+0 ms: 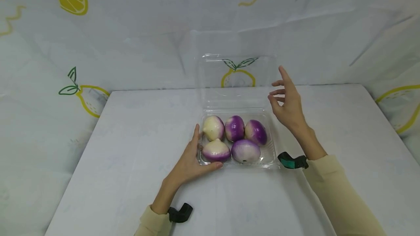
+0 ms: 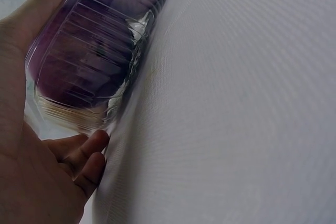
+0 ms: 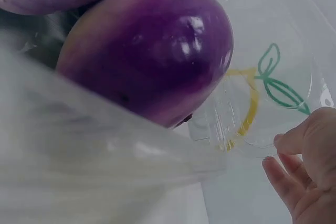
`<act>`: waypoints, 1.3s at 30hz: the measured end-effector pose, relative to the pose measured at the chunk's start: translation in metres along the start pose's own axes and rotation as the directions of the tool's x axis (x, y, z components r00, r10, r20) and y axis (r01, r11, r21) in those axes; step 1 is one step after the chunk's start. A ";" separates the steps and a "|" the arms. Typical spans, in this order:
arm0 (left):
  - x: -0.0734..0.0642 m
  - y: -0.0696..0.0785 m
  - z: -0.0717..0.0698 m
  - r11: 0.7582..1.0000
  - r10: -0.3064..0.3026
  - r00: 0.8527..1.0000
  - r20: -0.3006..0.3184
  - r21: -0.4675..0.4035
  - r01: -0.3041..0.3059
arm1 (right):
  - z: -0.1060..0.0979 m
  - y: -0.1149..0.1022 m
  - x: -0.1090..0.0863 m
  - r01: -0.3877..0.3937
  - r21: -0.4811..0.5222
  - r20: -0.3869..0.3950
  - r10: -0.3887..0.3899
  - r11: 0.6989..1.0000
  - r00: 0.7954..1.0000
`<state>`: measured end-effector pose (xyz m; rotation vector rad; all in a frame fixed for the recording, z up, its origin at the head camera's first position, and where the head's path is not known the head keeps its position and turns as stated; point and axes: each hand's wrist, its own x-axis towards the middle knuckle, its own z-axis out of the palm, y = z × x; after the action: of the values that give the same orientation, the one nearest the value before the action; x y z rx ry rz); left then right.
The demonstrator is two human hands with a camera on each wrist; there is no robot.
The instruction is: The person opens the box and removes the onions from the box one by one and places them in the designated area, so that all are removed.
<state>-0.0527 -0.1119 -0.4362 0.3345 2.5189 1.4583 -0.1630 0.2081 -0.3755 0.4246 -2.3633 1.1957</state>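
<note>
A clear plastic clamshell box (image 1: pixel 271 157) sits on the table with several glossy purple-and-white onions (image 1: pixel 246 151) in two rows. Its transparent lid (image 1: pixel 236 95) stands raised at the back, hinged to the base. My left hand (image 1: pixel 191 161) grips the box's front left corner, thumb along the front wall and fingers at the left side. In the left wrist view, the ribbed wall presses near the palm, with a dark purple onion (image 2: pixel 84 51) behind it. My right hand (image 1: pixel 288 106) pinches the lid's right edge between thumb and fingers, index finger pointing up.
The white table (image 1: pixel 137 137) spreads around the box. A white sheet (image 1: pixel 147 46) with lemon drawings and lettering hangs behind it. Dark camera straps (image 1: pixel 180 213) are on both wrists. In the right wrist view, a blurred transparent wall crosses in front of an onion (image 3: pixel 152 51).
</note>
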 end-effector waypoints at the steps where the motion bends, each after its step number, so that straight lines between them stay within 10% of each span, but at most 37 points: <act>1: 0.000 0.000 0.000 1.000 -0.002 1.000 0.000 -0.001 0.002 | 0.001 0.001 0.000 -0.005 0.003 0.007 0.005 1.000 1.000; 26: 0.001 -0.001 0.000 1.000 0.011 1.000 -0.005 0.001 -0.011 | -0.003 0.007 -0.009 -0.210 -0.104 0.331 0.233 0.972 0.914; 39: 0.001 -0.001 0.000 1.000 0.010 1.000 -0.003 0.013 -0.010 | -0.016 0.001 -0.022 -0.201 0.004 0.338 0.188 0.980 0.922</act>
<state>-0.0540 -0.1118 -0.4368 0.3481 2.5337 1.4477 -0.1407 0.2229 -0.3791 0.4449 -2.7326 1.3502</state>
